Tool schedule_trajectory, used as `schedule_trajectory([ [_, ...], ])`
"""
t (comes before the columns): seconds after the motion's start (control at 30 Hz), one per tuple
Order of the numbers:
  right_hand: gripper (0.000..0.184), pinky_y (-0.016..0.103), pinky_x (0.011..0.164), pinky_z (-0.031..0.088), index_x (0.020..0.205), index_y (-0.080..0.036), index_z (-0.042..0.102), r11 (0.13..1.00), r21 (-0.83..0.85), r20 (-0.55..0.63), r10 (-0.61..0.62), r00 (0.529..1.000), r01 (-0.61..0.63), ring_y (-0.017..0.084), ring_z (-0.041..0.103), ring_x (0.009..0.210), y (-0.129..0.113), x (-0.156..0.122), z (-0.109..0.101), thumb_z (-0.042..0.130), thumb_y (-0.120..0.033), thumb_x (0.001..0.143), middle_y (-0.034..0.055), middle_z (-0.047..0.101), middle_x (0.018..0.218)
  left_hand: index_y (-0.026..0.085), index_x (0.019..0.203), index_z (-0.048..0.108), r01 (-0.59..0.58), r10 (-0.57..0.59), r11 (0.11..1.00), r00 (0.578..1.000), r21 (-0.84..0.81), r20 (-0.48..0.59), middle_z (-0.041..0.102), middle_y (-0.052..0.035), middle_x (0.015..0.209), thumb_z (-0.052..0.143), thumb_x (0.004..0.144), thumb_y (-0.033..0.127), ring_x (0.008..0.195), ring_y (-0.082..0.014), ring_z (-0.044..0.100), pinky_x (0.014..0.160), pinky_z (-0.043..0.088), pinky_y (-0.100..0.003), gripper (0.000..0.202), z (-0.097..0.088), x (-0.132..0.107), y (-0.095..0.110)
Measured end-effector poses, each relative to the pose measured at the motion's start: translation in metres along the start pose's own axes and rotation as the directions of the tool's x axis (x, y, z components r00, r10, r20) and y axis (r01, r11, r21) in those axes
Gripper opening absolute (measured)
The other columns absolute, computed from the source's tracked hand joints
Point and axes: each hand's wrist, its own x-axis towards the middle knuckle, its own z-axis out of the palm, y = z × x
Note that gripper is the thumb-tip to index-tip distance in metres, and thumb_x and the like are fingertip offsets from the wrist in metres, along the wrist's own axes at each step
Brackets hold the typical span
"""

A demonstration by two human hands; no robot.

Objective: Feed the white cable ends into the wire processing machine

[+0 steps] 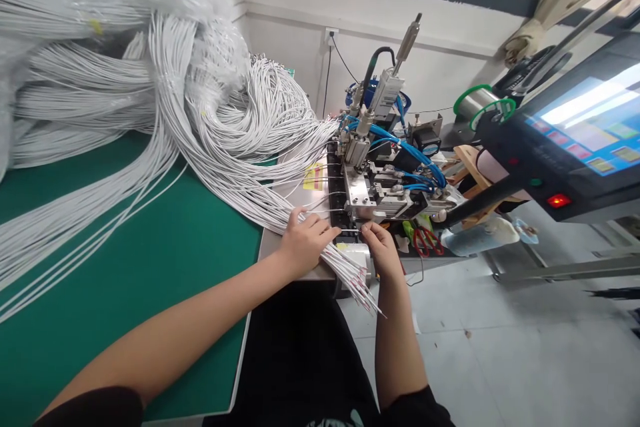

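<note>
A single white cable (350,231) is stretched level between my two hands, at the front of a machine's dark fixture strip (339,203). My left hand (306,243) rests over a thick bundle of white cables (245,197), its thumb and fingers closed on the single cable. My right hand (381,247) pinches the cable's other end between thumb and fingertips; the tip itself is hidden. Below my left hand, the loose ends of the bundle (355,277) fan out past the table edge, some with reddish tips. Several other cables lie across the fixture strip.
The soldering-type machine (357,190) with blue air hoses (420,160) stands just beyond my hands. A screen (590,120) overhangs the right side, near a wire spool (483,107). Plastic-wrapped cable bundles (115,0) are heaped on the green tabletop (200,267).
</note>
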Motion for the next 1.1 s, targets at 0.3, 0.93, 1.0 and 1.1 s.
schedule_trajectory([
  [0.3,0.035,0.025,0.055,0.035,0.072,-0.019,0.055,0.999,-0.039,-0.164,0.018,0.986,-0.024,0.013,0.043,0.058,-0.003,-0.014,0.002,0.060,-0.052,0.081,-0.0017,0.050,0.063,0.021,0.099,0.068,-0.001,0.000,1.000,1.000,-0.030,-0.025,0.071,-0.0052,0.095,0.051,0.079,0.010,0.093,-0.0224,0.062,0.097,0.028,-0.048,0.029,0.001,-0.001,-0.002],
  [0.93,0.015,0.027,0.057,0.039,0.092,-0.021,0.071,0.842,-0.458,0.140,-0.247,0.959,0.284,0.014,0.049,0.064,-0.053,-0.077,-0.015,0.060,-0.031,0.090,0.0049,0.059,0.084,0.022,0.107,0.065,-0.032,0.032,0.999,0.994,0.003,-0.104,0.070,-0.0040,0.110,0.051,0.084,0.010,0.103,-0.0218,0.062,0.104,0.024,-0.050,0.029,0.004,-0.003,-0.006],
  [1.0,0.015,0.027,0.059,0.040,0.091,-0.021,0.071,0.838,-0.462,0.156,-0.245,0.957,0.290,0.015,0.052,0.068,-0.054,-0.076,-0.015,0.060,-0.030,0.090,0.0049,0.059,0.083,0.022,0.101,0.066,-0.042,0.040,0.999,0.993,-0.015,-0.114,0.071,-0.0023,0.100,0.049,0.083,0.008,0.094,-0.0192,0.064,0.101,0.026,-0.047,0.028,0.002,-0.003,-0.005],
  [1.1,0.015,0.027,0.060,0.040,0.089,-0.021,0.071,0.834,-0.466,0.180,-0.238,0.954,0.296,0.016,0.054,0.071,-0.054,-0.075,-0.015,0.060,-0.030,0.090,0.0051,0.060,0.084,0.022,0.096,0.065,-0.065,0.059,0.997,0.989,-0.040,-0.133,0.071,-0.0005,0.091,0.046,0.083,0.006,0.085,-0.0161,0.063,0.098,0.028,-0.043,0.028,0.001,-0.002,-0.005],
])
